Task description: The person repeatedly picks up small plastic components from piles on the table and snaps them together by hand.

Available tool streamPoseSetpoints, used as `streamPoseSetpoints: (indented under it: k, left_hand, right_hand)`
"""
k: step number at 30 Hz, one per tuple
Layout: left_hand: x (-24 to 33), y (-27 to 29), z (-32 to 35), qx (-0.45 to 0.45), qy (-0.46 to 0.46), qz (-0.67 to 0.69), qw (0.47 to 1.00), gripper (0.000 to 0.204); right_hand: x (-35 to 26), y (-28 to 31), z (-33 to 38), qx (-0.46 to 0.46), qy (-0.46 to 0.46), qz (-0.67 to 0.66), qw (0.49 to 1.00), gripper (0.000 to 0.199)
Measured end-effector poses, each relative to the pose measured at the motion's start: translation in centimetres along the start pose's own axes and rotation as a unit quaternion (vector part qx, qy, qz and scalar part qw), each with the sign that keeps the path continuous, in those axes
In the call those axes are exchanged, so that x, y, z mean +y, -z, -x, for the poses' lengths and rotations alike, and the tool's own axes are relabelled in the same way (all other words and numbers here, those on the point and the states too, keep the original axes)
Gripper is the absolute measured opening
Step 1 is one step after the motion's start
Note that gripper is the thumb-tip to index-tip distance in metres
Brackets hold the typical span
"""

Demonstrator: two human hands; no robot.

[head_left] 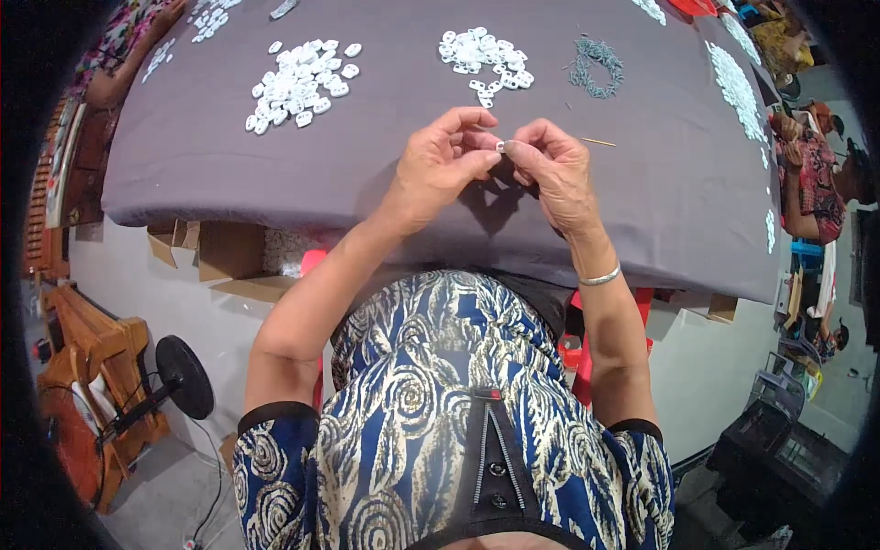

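Note:
My left hand and my right hand meet just above the near part of the cloth-covered table. A small white plastic piece is pinched between the fingertips of both hands; its far side is hidden by the fingers. Beyond them lies a pile of small white pieces with openings. To its left is a larger heap of rounded white pieces. A loose ring of tiny dark grey parts lies to the right. Close by my right hand rests a thin gold-coloured stick.
A grey-brown cloth covers the table. More white pieces lie along its right side. An opened cardboard box is under the near left edge. A black fan stands at left. Other people sit nearby, one in red patterned clothing.

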State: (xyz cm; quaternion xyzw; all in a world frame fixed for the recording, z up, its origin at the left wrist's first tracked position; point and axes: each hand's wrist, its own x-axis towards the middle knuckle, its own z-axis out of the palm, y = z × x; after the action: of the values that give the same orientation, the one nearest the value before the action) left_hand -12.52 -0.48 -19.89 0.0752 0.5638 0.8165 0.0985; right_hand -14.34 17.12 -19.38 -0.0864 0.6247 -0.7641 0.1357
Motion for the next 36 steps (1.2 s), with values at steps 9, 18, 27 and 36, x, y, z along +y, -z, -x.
streamPoseSetpoints:
  k: [9,18,27,36]
  left_hand:
    - [-0.6,0.2,0.0,0.040,-0.053,-0.058,0.996,0.031]
    - [-0.2,0.5,-0.1,0.050,-0.012,-0.037,0.998,0.029]
    - [-0.5,1.0,-0.5,0.062,-0.008,-0.076,0.995,0.029]
    - [-0.6,0.6,-0.7,0.094,-0.009,-0.102,0.990,0.030]
  right_hand:
    - [0.2,-0.7,0.4,0.011,-0.026,-0.040,0.999,0.014]
    - [-1.0,-0.3,0.0,0.035,-0.015,0.072,0.997,0.012]
    - [-1.8,4.7,-2.6,0.096,0.065,0.399,0.910,0.016]
    - [-2.4,3.5,-4.5,-0.028,0.075,0.564,0.822,0.026]
